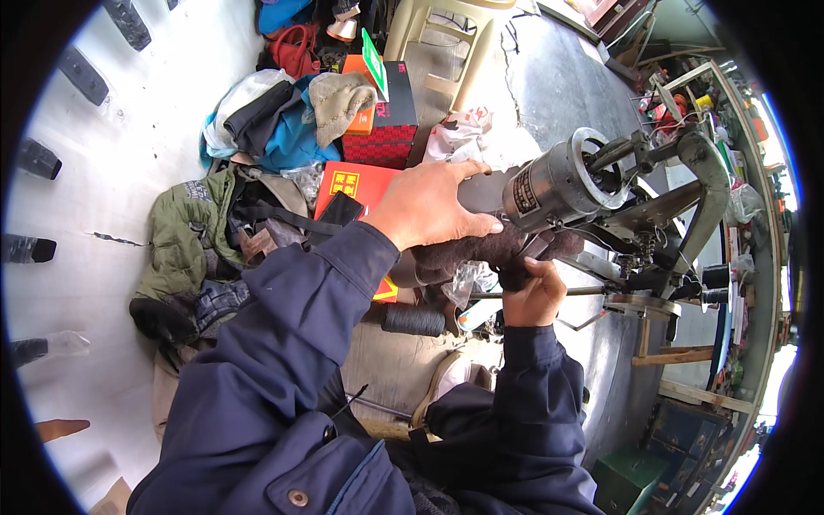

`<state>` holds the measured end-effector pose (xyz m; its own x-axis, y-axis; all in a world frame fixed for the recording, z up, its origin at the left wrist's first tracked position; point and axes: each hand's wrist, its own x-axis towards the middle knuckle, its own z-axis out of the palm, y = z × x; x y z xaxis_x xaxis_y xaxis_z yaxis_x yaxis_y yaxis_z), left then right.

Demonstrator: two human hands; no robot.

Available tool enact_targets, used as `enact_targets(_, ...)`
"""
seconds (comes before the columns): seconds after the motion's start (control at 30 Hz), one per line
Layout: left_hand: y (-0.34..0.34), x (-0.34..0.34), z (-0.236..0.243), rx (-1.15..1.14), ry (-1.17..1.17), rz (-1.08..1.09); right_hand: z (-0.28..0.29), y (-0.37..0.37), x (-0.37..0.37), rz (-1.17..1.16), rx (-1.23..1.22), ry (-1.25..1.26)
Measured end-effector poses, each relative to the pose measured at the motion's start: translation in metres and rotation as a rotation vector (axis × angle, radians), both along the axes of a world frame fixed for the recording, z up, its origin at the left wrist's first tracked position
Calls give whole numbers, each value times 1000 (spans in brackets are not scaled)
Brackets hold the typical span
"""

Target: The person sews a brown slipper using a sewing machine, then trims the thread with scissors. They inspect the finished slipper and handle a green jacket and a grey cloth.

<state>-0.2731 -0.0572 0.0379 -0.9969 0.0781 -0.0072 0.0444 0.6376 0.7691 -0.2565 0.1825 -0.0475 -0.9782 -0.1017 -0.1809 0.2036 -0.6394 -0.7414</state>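
Observation:
My left hand (pixel 429 202) is curled around a smooth grey part (pixel 485 190) at the left end of the metal head of a cobbler's sewing machine (pixel 554 184). Its index finger lies over the top and the thumb below. Under the head, a brown fuzzy piece (pixel 468 251), like fleecy boot material, stretches across to the machine's arm. My right hand (pixel 534 296) pinches the near edge of this piece from below, thumb up; the other fingers are partly hidden. Where the needle meets the material cannot be seen.
A dark thread spool (pixel 412 321) lies below my left wrist. Behind it are a red box (pixel 356 184), a green jacket (pixel 184 236) and heaped clothes. A pale plastic chair (pixel 451 43) stands at the back. Cluttered shelving (pixel 738 154) lines the right, and a green box (pixel 631 481) sits low right.

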Motion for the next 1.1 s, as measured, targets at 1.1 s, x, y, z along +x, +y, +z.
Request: enact_targets(1.1,6,8,-6,-102,101,35,62,89,-5,-353,1284,513)
